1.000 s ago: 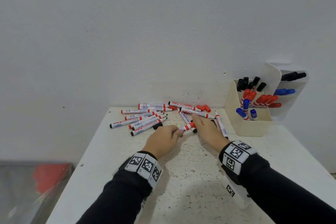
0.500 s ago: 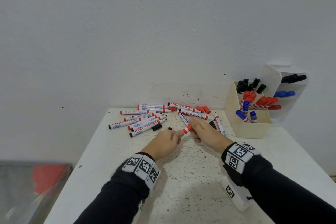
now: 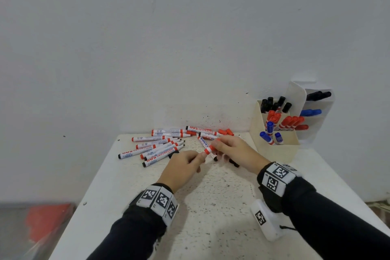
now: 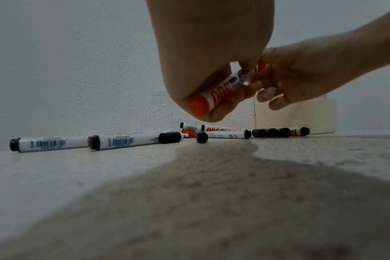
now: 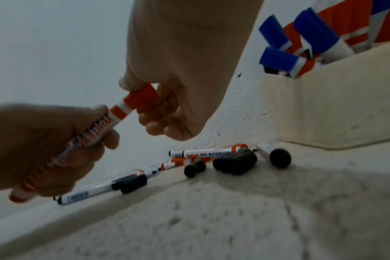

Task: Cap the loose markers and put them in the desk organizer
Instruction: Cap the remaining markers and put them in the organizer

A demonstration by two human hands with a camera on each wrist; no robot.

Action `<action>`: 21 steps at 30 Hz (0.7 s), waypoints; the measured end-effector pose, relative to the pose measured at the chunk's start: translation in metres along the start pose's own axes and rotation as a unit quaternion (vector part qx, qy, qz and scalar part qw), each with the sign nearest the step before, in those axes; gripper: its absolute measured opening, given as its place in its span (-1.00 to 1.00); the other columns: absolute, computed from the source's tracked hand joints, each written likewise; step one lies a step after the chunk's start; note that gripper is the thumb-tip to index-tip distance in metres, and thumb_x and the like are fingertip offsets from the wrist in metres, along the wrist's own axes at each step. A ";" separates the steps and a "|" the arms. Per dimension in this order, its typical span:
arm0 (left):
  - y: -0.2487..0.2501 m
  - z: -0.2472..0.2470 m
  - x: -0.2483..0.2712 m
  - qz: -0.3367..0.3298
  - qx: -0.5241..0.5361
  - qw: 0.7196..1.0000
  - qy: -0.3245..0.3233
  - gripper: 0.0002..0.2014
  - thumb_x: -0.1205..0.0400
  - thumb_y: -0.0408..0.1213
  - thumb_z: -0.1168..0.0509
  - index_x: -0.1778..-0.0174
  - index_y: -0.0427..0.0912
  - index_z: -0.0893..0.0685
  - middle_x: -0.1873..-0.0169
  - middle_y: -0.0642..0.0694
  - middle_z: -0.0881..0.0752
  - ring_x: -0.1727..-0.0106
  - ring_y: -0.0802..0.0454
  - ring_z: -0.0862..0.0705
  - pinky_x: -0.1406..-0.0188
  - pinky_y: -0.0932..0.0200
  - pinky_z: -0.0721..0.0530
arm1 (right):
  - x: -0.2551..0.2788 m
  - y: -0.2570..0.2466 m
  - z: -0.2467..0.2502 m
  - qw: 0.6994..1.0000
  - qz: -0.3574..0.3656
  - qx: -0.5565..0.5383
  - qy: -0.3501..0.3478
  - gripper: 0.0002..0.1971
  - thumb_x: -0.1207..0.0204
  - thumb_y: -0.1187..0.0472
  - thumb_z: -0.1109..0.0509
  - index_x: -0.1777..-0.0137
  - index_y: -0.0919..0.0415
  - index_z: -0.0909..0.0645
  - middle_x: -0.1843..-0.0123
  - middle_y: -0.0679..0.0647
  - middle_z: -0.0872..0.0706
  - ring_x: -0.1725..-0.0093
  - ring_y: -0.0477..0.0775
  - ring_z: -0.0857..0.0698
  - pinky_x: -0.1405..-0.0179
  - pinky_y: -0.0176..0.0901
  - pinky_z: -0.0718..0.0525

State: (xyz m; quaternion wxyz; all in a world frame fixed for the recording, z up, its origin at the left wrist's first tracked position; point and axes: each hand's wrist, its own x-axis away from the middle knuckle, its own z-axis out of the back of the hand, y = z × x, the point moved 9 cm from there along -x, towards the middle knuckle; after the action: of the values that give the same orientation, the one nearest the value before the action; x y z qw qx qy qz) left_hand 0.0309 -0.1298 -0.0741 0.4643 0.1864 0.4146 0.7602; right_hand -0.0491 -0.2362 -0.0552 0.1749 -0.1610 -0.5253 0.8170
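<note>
A red whiteboard marker (image 3: 207, 150) (image 4: 220, 88) (image 5: 96, 130) is held above the white table between both hands. My left hand (image 3: 185, 164) (image 5: 44, 149) grips its barrel. My right hand (image 3: 230, 148) (image 4: 301, 75) pinches the red cap (image 5: 141, 99) on the marker's front end. Several loose markers (image 3: 160, 145) (image 4: 122, 140) lie in a pile at the table's far side, some uncapped. Loose black caps (image 5: 234, 161) (image 4: 271, 132) lie under my right hand. The cream desk organizer (image 3: 276, 150) (image 5: 334, 109) stands at the far right, holding several black, red and blue markers.
The white speckled table (image 3: 211, 207) ends at a wall behind the pile. A white tagged block (image 3: 264, 221) lies near the right forearm. Red loose caps (image 3: 225, 132) sit by the wall. A red thing (image 3: 46, 221) lies blurred below the table's left edge.
Both hands lifted the red marker off the table and drew it slightly nearer. The right hand, earlier resting on the pile, now has a red cap at the marker's end.
</note>
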 end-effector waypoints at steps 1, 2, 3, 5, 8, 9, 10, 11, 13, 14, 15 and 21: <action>0.003 0.000 0.000 -0.010 -0.006 1.000 0.012 -0.57 -0.67 0.11 -0.07 0.27 -0.11 -0.65 0.41 -0.05 -0.63 0.40 0.12 -0.49 0.33 0.26 -0.46 | 0.001 -0.007 0.005 1.000 0.004 -0.005 0.005 -0.84 -0.61 0.10 -0.28 0.05 0.11 -0.68 0.16 0.03 -0.72 0.22 -0.07 -0.66 0.29 -0.31 -0.61; 0.008 -0.001 0.000 -0.020 -0.009 0.999 0.024 -0.56 -0.68 0.14 -0.01 0.25 -0.09 -0.61 0.35 -0.03 -0.61 0.33 0.13 -0.49 0.24 0.21 -0.46 | 0.002 -0.015 0.011 1.000 0.009 -0.010 0.014 -0.85 -0.61 0.12 -0.29 0.00 0.12 -0.66 0.12 0.01 -0.74 0.20 -0.09 -0.68 0.24 -0.30 -0.63; 0.014 -0.002 0.001 -0.028 -0.011 0.999 0.036 -0.59 -0.70 0.13 0.04 0.15 -0.03 -0.59 0.25 0.03 -0.61 0.24 0.19 -0.49 0.10 0.20 -0.46 | 0.002 -0.024 0.018 0.999 0.017 -0.012 0.028 -0.86 -0.61 0.14 -0.28 -0.04 0.13 -0.64 0.10 -0.01 -0.75 0.18 -0.12 -0.70 0.19 -0.30 -0.65; 0.021 -0.004 -0.001 -0.025 -0.040 0.997 0.059 -0.62 -0.74 0.01 0.06 -0.24 -0.05 -0.58 -0.05 0.17 -0.61 0.02 0.35 -0.47 -0.14 0.25 -0.40 | 0.004 -0.044 0.038 0.996 0.042 -0.005 0.082 -0.85 -0.62 0.17 -0.26 -0.11 0.14 -0.59 0.06 -0.02 -0.72 0.16 -0.17 -0.71 0.16 -0.33 -0.67; 0.013 -0.017 -0.011 0.031 -0.158 0.986 0.031 -0.58 -0.75 -0.09 0.02 -0.52 -0.12 -0.38 -0.40 0.01 -0.53 -0.39 0.11 -0.47 -0.39 0.10 -0.40 | 0.015 -0.077 0.082 0.967 0.107 0.041 0.226 -0.78 -0.63 0.24 -0.25 -0.23 0.22 -0.55 0.03 -0.07 -0.66 0.09 -0.23 -0.67 0.06 -0.36 -0.68; 0.008 -0.027 -0.015 0.053 -0.203 0.978 -0.006 -0.57 -0.75 -0.10 0.03 -0.53 -0.09 -0.35 -0.47 -0.03 -0.46 -0.48 0.03 -0.41 -0.47 0.00 -0.36 | 0.023 -0.089 0.098 0.949 0.138 0.060 0.278 -0.78 -0.63 0.27 -0.24 -0.24 0.24 -0.55 0.00 -0.05 -0.66 0.06 -0.19 -0.67 0.01 -0.37 -0.65; 0.005 -0.038 -0.016 0.066 -0.244 0.966 -0.045 -0.57 -0.74 -0.10 0.03 -0.53 -0.08 -0.33 -0.51 -0.04 -0.41 -0.51 0.00 -0.37 -0.49 -0.08 -0.33 | 0.032 -0.099 0.114 0.926 0.167 0.082 0.328 -0.78 -0.63 0.29 -0.24 -0.23 0.25 -0.55 -0.02 -0.02 -0.65 0.03 -0.15 -0.66 -0.03 -0.40 -0.62; 0.002 -0.047 -0.018 0.073 -0.276 0.955 -0.078 -0.57 -0.74 -0.10 0.03 -0.54 -0.08 -0.30 -0.53 -0.04 -0.37 -0.52 -0.01 -0.34 -0.50 -0.12 -0.30 | 0.041 -0.106 0.129 0.903 0.189 0.104 0.372 -0.79 -0.63 0.31 -0.23 -0.23 0.26 -0.55 -0.04 0.00 -0.64 0.00 -0.12 -0.64 -0.05 -0.43 -0.59; 0.004 -0.058 -0.021 0.069 -0.314 0.941 -0.108 -0.53 -0.74 -0.08 0.04 -0.59 -0.05 -0.20 -0.60 -0.04 -0.22 -0.60 -0.04 -0.22 -0.54 -0.20 -0.18 | 0.057 -0.112 0.154 0.863 0.209 0.144 0.437 -0.79 -0.63 0.31 -0.21 -0.21 0.27 -0.56 -0.04 -0.02 -0.61 -0.03 -0.11 -0.60 -0.09 -0.42 -0.53; 0.006 -0.062 -0.023 0.062 -0.329 0.935 -0.114 -0.51 -0.74 -0.07 0.06 -0.62 -0.02 -0.12 -0.64 -0.02 -0.11 -0.63 -0.05 -0.13 -0.58 -0.22 -0.11 | 0.063 -0.111 0.164 0.851 0.209 0.159 0.455 -0.79 -0.63 0.32 -0.20 -0.20 0.29 -0.56 -0.03 -0.04 -0.59 -0.03 -0.10 -0.58 -0.09 -0.42 -0.51; 0.007 -0.065 -0.025 0.057 -0.342 0.930 -0.122 -0.50 -0.75 -0.07 0.08 -0.64 0.01 -0.06 -0.66 0.00 -0.02 -0.65 -0.05 -0.06 -0.59 -0.24 -0.06 | 0.066 -0.106 0.172 0.847 0.202 0.168 0.462 -0.78 -0.63 0.33 -0.19 -0.21 0.31 -0.56 -0.03 -0.03 -0.57 -0.02 -0.10 -0.56 -0.08 -0.50 -0.47; -0.001 -0.073 -0.037 0.083 -0.376 0.909 -0.156 -0.52 -0.75 -0.08 0.14 -0.63 0.07 -0.11 -0.65 0.08 -0.04 -0.64 -0.03 -0.11 -0.55 -0.33 0.07 | 0.064 -0.060 0.195 0.864 0.123 0.216 0.438 -0.75 -0.65 0.36 -0.16 -0.27 0.36 -0.52 -0.15 0.18 -0.58 -0.09 -0.09 -0.48 -0.02 -0.68 -0.33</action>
State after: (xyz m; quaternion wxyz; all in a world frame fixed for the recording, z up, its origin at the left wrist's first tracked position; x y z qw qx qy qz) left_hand 0.0015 -0.1947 -0.1141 0.4941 0.1478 0.0028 0.8567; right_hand -0.1858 -0.3402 0.0720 0.3157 -0.5241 -0.1808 0.7701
